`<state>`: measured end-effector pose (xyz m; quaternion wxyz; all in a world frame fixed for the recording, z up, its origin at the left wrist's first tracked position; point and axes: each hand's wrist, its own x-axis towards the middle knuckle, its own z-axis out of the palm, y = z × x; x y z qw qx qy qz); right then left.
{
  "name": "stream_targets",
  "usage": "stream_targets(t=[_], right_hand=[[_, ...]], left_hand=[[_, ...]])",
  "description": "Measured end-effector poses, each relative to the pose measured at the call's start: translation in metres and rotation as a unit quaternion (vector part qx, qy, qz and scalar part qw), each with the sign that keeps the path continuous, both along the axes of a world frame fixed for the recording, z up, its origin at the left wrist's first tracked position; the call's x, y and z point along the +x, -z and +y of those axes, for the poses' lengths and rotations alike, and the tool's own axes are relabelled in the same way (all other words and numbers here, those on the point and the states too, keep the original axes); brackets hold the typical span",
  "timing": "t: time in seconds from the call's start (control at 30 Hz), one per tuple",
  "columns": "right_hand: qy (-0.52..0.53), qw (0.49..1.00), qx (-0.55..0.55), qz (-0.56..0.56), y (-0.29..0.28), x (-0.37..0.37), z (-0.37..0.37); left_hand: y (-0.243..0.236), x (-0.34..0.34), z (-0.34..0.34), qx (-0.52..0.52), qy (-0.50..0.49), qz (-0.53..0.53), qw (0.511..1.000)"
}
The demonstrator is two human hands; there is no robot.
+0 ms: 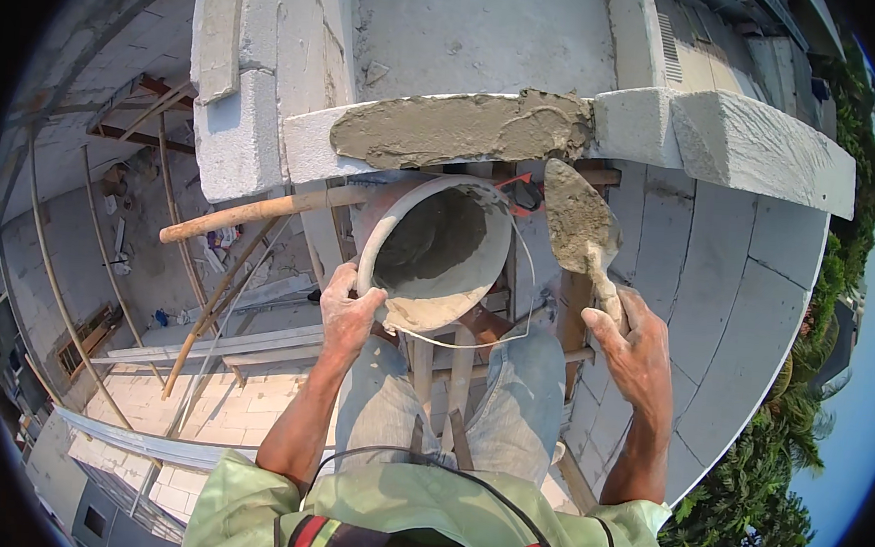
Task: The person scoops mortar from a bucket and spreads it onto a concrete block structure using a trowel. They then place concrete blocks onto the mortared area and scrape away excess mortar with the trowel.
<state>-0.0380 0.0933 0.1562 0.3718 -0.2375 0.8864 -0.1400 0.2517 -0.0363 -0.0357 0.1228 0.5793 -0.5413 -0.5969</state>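
My left hand (349,306) grips the rim of a pale bucket (497,239) at its left side. The bucket tilts so that its mouth faces me, and grey mortar (429,248) coats its inside. In my right hand (633,351) is a trowel (579,219), held by its handle, its blade smeared with mortar and pointing away from me. The blade's tip is close to a bed of wet mortar (436,128) spread along the top of a white block wall (310,145).
Rough white blocks (756,148) continue the wall at right. A wooden pole (261,215) juts out left of the bucket. Below at left, several props (91,202) stand over a lower floor (249,402). Trees (753,513) grow beyond the curved block wall (708,280).
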Motion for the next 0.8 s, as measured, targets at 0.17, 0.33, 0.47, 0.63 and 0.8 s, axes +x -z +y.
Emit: stream_targets(t=[0.17,0.33,0.47,0.63,0.8], right_hand=[[-0.175,0.978,0.048,0.104,0.01,0.009,0.007],[-0.415,0.872,0.115,0.234,0.09,0.036,-0.006],[-0.451,0.836,0.136,0.281,0.164,0.055,-0.023],[-0.456,0.818,0.107,0.333,0.198,0.068,-0.029],[-0.466,0.815,0.089,0.333,0.195,0.068,-0.037]], left_hand=[[-0.012,-0.014,0.002,0.016,0.002,-0.009,1.0],[-0.009,-0.02,0.015,-0.027,0.025,-0.013,0.999],[-0.021,-0.031,0.02,-0.009,0.032,-0.006,0.999],[-0.027,-0.036,0.023,-0.062,0.076,-0.045,0.994],[-0.027,-0.039,0.009,-0.066,0.062,-0.051,0.995]])
